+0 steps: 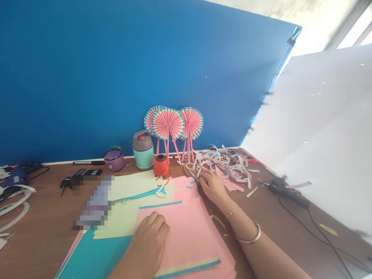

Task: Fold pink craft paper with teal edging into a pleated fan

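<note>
My left hand (152, 234) lies on a pink paper sheet (186, 232), its fingers curled and pressed onto the paper; the fingertips are hidden. Blue and cream strips edge this sheet at its near side, and a blue strip runs along the far side. My right hand (213, 186) reaches beyond the sheet to the border of a heap of cut paper strips (229, 164). Its fingers are bent down and together, and what lies under them is unclear. A grey loop, perhaps a scissors handle (189, 169), shows just left of those fingers.
Pale green sheets (130, 184) and a teal sheet (95, 255) lie left. Behind stand pink folded-paper fans (167, 123), a mint flask (143, 157), a red round object (161, 166) and a purple cup (114, 160). Keys (66, 184) lie left; a black cable (314, 228) runs right.
</note>
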The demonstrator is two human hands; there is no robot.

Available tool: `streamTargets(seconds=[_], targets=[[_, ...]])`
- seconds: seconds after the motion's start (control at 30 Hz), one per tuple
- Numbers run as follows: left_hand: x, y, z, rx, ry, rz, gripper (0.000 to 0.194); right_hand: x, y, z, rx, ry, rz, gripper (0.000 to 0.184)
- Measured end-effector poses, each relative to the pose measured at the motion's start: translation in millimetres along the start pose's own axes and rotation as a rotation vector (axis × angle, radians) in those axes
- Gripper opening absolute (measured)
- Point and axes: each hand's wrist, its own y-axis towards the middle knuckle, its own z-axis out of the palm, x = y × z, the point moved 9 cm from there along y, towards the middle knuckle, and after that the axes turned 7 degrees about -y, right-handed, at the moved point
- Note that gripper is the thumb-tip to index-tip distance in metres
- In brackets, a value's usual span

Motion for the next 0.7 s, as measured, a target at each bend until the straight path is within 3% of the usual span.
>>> streamTargets(seconds=[0.13,0.27,0.43,0.5,0.6,0.7], targets=[[-1.5,0.6,2.0,0.082,0.018,-0.01,0.029,13.4,15.5,9.3,0.061,-0.123,-0.114,0.033],[-1.7,0.6,0.7,0.089,0.019,-0.02,0.03,6.9,28.7,23.2,0.133,-0.112,-0.111,0.03],[-1.4,0.2,1.7,0.086,0.027,-0.021,0.031,0.9,32.3,16.0,0.117,0.003,-0.128,0.033],[-1.1,0.1,0.6,0.064,0.021,-0.017,0.031,-0.9,29.8,3.9,0.124,0.187,-0.091,0.035],[0.5,0.7,-7.7,-0.015,-0.053,-0.031,0.033,-2.5,19.5,-10.3,0.198,0.982,0.111,0.037],[7.6,-1.2,-33.5,-0.261,-0.186,-0.101,0.037,30.8,0.7,-19.4,0.403,1.436,0.078,0.029]])
